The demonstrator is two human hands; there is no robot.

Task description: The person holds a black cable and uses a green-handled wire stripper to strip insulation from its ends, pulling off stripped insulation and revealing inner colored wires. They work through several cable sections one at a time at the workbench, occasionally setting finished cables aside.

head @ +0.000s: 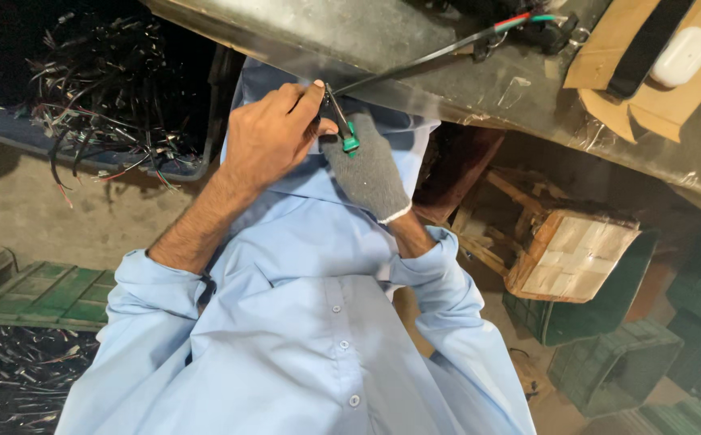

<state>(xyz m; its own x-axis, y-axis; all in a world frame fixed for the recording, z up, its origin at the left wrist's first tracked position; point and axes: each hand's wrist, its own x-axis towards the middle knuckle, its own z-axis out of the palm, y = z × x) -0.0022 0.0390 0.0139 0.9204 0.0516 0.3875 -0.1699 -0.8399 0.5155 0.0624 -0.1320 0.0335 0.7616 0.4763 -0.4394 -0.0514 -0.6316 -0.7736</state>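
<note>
Bare left hand point(274, 133) pinches the black cable point(415, 63) at the tabletop point(350, 40) edge; gloved right hand point(366, 169) closed around a green-handled tool point(349, 138). Best keep the cable taut, tool square.

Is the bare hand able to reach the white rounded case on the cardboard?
Probably not right now. The bare left hand is pinching a black cable with the gloved right hand, and the white rounded case lies far along the metal bench.
</note>
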